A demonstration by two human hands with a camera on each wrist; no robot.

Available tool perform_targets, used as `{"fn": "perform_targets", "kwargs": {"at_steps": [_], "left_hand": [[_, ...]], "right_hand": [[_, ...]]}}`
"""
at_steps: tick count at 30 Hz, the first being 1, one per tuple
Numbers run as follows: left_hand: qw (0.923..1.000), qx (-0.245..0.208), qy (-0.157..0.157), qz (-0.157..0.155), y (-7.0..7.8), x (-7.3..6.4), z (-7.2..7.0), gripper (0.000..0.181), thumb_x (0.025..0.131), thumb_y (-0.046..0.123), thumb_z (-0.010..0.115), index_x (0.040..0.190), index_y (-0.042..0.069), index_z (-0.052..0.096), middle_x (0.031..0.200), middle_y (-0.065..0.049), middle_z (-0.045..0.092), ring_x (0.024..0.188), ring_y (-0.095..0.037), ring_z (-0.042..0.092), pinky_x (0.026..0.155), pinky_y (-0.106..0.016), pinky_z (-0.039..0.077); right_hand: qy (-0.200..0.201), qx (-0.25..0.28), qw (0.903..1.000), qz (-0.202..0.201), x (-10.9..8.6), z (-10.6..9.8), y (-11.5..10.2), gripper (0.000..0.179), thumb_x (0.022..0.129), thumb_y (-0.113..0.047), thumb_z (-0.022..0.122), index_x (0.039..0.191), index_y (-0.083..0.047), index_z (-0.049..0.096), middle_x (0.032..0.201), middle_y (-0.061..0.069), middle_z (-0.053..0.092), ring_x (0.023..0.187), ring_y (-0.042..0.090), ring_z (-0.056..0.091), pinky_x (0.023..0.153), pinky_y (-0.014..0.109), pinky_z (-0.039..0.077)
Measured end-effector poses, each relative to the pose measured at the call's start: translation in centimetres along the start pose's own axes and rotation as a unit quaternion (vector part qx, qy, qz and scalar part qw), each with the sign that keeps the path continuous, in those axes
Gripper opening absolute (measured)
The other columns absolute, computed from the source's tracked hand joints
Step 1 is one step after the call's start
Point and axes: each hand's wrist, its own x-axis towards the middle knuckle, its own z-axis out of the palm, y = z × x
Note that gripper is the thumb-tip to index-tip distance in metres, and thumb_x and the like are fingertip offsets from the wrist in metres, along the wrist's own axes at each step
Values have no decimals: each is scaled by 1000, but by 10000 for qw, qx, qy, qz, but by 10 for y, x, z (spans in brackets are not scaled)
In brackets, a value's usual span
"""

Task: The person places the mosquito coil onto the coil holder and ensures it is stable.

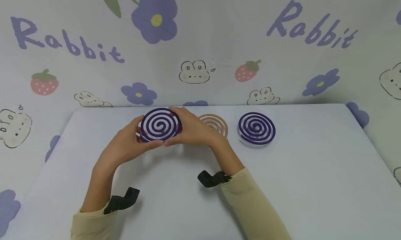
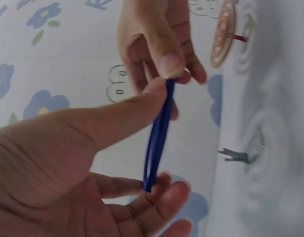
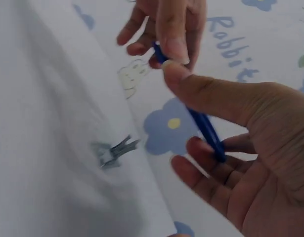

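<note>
A dark blue mosquito coil [image 1: 160, 125] is held up over the far part of the table by both hands. My left hand [image 1: 126, 144] pinches its left rim between thumb and fingers. On the opposite rim, my right hand [image 1: 194, 130] grips it the same way, and the two thumbs nearly meet at the lower edge. Seen nearly edge-on, the coil [image 2: 159, 133] looks thin in the left wrist view. Below it, apart from it, a small grey metal stand [image 3: 117, 152] rests on the table. The head view hides that stand.
Partly behind the right hand is a tan coil [image 1: 213, 115], raised on a red stand [image 2: 238, 38] in the left wrist view. Farther right sits another dark blue coil [image 1: 256, 127]. The white table [image 1: 313, 170] ends at a patterned cloth backdrop [image 1: 219, 31].
</note>
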Motion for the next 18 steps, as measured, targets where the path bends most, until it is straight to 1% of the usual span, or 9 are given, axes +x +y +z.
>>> {"fn": "perform_targets", "kwargs": {"at_steps": [3, 6, 8, 11, 14, 16, 18], "left_hand": [[9996, -157, 8, -215, 7, 8, 0, 96, 94, 58, 73, 165, 10, 31, 131, -20, 62, 110, -33, 63, 87, -42, 58], [9983, -392, 90, -421, 2, 12, -3, 91, 100, 62, 63, 166, 9, 30, 134, -23, 61, 114, -35, 61, 85, -39, 56], [9971, -575, 150, -466, -3, 14, -4, 87, 103, 60, 58, 166, 7, 29, 134, -25, 61, 115, -36, 62, 84, -35, 54], [9951, -776, 354, -489, -12, 17, -4, 79, 107, 55, 55, 165, 5, 33, 131, -27, 65, 112, -37, 66, 80, -31, 52], [9928, -887, 596, -537, -18, 19, -4, 75, 107, 51, 56, 162, 4, 37, 126, -27, 68, 108, -37, 70, 77, -30, 50], [9916, -940, 655, -592, -20, 21, -2, 73, 108, 50, 56, 161, 4, 39, 123, -27, 71, 106, -38, 71, 78, -30, 50], [9911, -977, 639, -645, -21, 23, 1, 70, 108, 47, 56, 161, 3, 39, 122, -26, 72, 106, -38, 71, 79, -30, 50]], "right_hand": [[47, 288, 9995, 82, 1, -6, 1, 111, 78, -33, 96, 165, -8, 32, 158, 13, 50, 144, 26, 51, 124, 44, 44], [69, 542, 9984, 173, 8, -3, -4, 111, 78, -29, 96, 165, -8, 31, 158, 13, 50, 144, 27, 51, 124, 44, 44], [84, 515, 9983, 245, 11, 0, -5, 111, 79, -29, 95, 166, -6, 30, 160, 14, 50, 146, 28, 50, 125, 44, 43], [135, 374, 9989, 245, 15, 6, -6, 112, 81, -30, 93, 166, -3, 27, 161, 18, 49, 149, 30, 48, 128, 44, 39], [205, 311, 9991, 224, 18, 10, -6, 112, 82, -31, 92, 167, -2, 25, 162, 20, 47, 151, 31, 46, 129, 45, 36], [218, 305, 9990, 249, 18, 12, -5, 111, 82, -30, 92, 167, -4, 26, 162, 19, 46, 152, 31, 45, 130, 45, 36], [220, 337, 9987, 313, 17, 13, -3, 110, 83, -30, 92, 167, -6, 26, 162, 19, 46, 151, 31, 46, 129, 45, 37]]}}
